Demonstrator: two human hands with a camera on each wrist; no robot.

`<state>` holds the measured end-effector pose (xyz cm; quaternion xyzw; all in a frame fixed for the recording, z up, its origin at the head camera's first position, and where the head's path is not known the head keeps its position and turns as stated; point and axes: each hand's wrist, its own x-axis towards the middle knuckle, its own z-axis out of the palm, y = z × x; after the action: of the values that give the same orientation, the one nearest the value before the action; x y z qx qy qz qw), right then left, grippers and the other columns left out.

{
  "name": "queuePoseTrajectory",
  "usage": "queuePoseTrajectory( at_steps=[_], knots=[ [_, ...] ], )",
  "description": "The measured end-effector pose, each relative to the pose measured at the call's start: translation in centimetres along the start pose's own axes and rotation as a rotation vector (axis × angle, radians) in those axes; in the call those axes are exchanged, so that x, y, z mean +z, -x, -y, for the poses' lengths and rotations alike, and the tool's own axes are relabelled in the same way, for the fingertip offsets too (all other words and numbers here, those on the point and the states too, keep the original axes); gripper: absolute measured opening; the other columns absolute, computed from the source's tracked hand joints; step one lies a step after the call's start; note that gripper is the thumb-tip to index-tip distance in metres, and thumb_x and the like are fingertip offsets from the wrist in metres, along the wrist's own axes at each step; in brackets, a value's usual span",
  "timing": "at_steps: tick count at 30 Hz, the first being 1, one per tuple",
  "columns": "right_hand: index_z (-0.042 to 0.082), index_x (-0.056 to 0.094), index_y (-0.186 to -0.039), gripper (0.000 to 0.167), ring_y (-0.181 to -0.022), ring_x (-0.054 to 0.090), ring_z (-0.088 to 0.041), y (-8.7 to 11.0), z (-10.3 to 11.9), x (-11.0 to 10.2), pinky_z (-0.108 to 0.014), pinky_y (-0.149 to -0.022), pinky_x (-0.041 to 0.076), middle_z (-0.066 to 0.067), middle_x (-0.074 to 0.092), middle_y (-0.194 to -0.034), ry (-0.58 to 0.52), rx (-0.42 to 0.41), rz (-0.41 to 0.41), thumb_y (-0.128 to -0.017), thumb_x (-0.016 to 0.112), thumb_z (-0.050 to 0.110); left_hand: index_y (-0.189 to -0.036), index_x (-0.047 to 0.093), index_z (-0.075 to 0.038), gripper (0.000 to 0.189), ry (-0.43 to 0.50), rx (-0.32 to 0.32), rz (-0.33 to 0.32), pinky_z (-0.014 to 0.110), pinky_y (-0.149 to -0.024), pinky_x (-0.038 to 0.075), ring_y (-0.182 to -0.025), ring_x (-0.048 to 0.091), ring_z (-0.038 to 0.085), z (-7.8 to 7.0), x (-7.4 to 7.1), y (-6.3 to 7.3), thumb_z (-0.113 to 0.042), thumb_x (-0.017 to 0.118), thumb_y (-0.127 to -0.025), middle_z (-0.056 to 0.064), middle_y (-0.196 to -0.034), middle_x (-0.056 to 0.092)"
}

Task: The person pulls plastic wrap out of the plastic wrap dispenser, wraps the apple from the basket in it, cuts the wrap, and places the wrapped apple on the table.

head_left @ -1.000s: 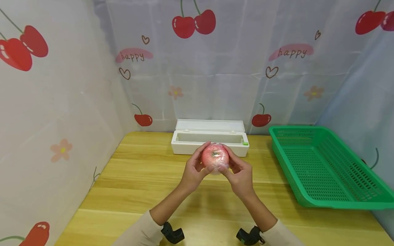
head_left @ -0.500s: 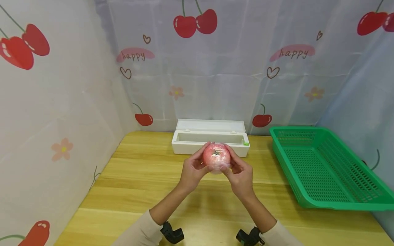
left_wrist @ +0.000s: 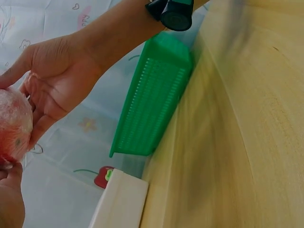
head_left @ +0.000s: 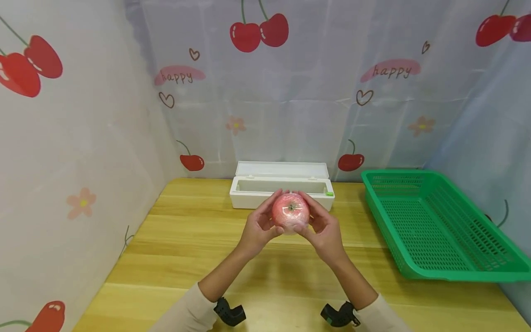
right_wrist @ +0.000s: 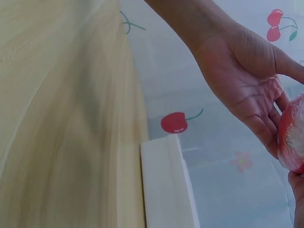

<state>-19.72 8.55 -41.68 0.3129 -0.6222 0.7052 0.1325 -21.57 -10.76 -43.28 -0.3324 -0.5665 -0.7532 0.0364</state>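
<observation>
A red apple wrapped in clear, shiny plastic film is held between both hands, stem side facing the head camera. My left hand grips its left side, thumb at the near lower edge and fingers around the far side. On the opposite side my right hand holds it the same way, the two thumbs close together. Both wrist views show the wrapped apple raised well above the wooden table. Its underside is hidden in the head view.
Behind the hands stands a long white box with its lid raised and a small green slider. A green plastic basket sits at the right of the wooden table. Cherry-printed curtains enclose the sides and back.
Both hands keep their hold on the wrapped apple, which has tilted slightly. The forearms have spread a little apart, and the head view has shifted slightly.
</observation>
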Motion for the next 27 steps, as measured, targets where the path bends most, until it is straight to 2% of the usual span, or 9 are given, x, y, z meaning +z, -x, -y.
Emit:
queuePoseTrajectory(
  at_steps=[4,8,11,15,20,24,27],
  knots=[
    [-0.005,0.047,-0.148,0.069,-0.131,0.055,-0.025,-0.1,-0.1,0.0,-0.035,-0.105,0.050,-0.019,0.055,-0.145,-0.068,0.002,-0.011,-0.087,0.079,0.001,-0.156,0.037,-0.003,0.098,0.003,-0.040,0.008,0.031,-0.108,0.046,-0.137,0.049,0.020,0.2,-0.3,0.1,-0.045,0.082,-0.079,0.017,-0.157,0.042],
    [-0.005,0.043,-0.150,0.075,-0.134,0.053,-0.025,-0.1,-0.1,-0.1,-0.035,-0.106,0.048,-0.020,0.051,-0.149,-0.101,0.016,0.015,-0.087,0.082,0.009,-0.154,0.042,-0.004,0.096,-0.020,-0.055,-0.003,0.030,-0.103,0.051,-0.129,0.055,0.019,0.2,-0.6,0.2,-0.046,0.082,-0.076,0.016,-0.154,0.046],
    [-0.005,0.044,-0.149,0.074,-0.134,0.052,-0.024,-0.1,-0.1,-0.3,-0.034,-0.105,0.048,-0.019,0.050,-0.150,-0.084,0.033,0.023,-0.088,0.081,0.010,-0.152,0.045,-0.002,0.097,-0.035,-0.057,-0.002,0.029,-0.099,0.053,-0.124,0.059,0.018,0.1,-0.8,0.2,-0.047,0.082,-0.074,0.017,-0.151,0.049],
    [-0.005,0.050,-0.145,0.064,-0.129,0.057,-0.021,0.1,-0.1,-0.5,-0.033,-0.100,0.051,-0.014,0.057,-0.145,-0.040,0.056,-0.008,-0.089,0.079,0.006,-0.150,0.047,0.001,0.097,-0.049,-0.061,0.006,0.028,-0.097,0.055,-0.120,0.061,0.018,-0.1,-0.9,0.1,-0.049,0.082,-0.073,0.019,-0.148,0.053],
    [-0.006,0.053,-0.143,0.060,-0.125,0.060,-0.021,0.1,0.0,-0.5,-0.033,-0.099,0.052,-0.015,0.059,-0.142,-0.009,0.064,-0.022,-0.089,0.077,0.005,-0.148,0.048,0.002,0.095,-0.076,-0.045,0.010,0.028,-0.096,0.055,-0.119,0.061,0.017,0.0,-1.0,0.1,-0.049,0.083,-0.076,0.021,-0.143,0.055],
    [-0.001,0.047,-0.149,0.068,-0.138,0.048,-0.024,-0.2,0.1,-0.5,-0.032,-0.108,0.046,-0.017,0.049,-0.151,0.031,0.043,0.021,-0.088,0.077,0.001,-0.148,0.047,0.003,0.093,-0.056,-0.033,0.012,0.030,-0.099,0.053,-0.122,0.059,0.018,0.2,-1.0,0.1,-0.047,0.084,-0.079,0.020,-0.144,0.055],
    [0.002,0.044,-0.152,0.072,-0.142,0.043,-0.027,-0.4,0.2,-0.6,-0.032,-0.110,0.045,-0.018,0.044,-0.155,0.049,0.029,0.067,-0.088,0.076,-0.001,-0.149,0.045,0.004,0.091,-0.012,-0.024,0.037,0.032,-0.101,0.052,-0.127,0.056,0.020,0.5,-1.1,0.1,-0.043,0.084,-0.081,0.018,-0.148,0.051]
  ],
)
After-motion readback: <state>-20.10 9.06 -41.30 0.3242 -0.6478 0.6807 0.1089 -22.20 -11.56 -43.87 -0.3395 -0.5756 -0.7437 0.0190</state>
